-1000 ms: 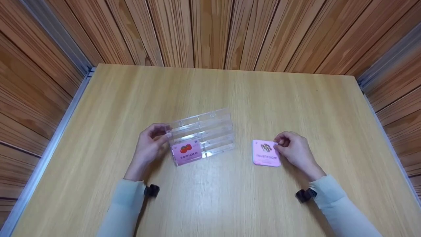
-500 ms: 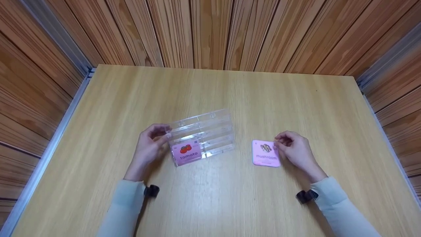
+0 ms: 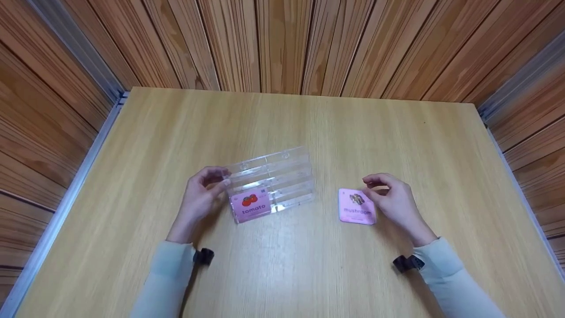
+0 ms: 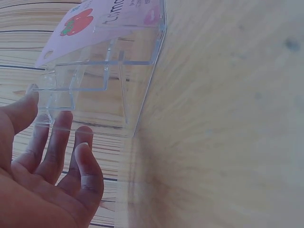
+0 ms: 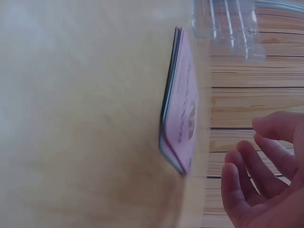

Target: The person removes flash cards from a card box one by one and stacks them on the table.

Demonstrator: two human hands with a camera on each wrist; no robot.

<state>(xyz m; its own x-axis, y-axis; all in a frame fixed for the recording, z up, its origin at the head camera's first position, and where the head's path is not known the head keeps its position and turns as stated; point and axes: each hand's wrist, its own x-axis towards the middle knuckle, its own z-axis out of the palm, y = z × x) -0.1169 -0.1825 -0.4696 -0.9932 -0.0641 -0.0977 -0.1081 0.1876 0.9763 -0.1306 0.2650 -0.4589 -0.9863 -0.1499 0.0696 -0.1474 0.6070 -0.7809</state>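
Steadying clear tiered stand (image 3: 271,179) (ridged acrylic): left hand (image 3: 201,198).

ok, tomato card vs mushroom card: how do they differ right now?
The tomato card stands tilted in the front slot of the clear holder; the mushroom card lies flat on the table, topping a small stack. The left hand touches the holder, not the tomato card; the right hand hovers beside the mushroom card. Both are pink picture cards.
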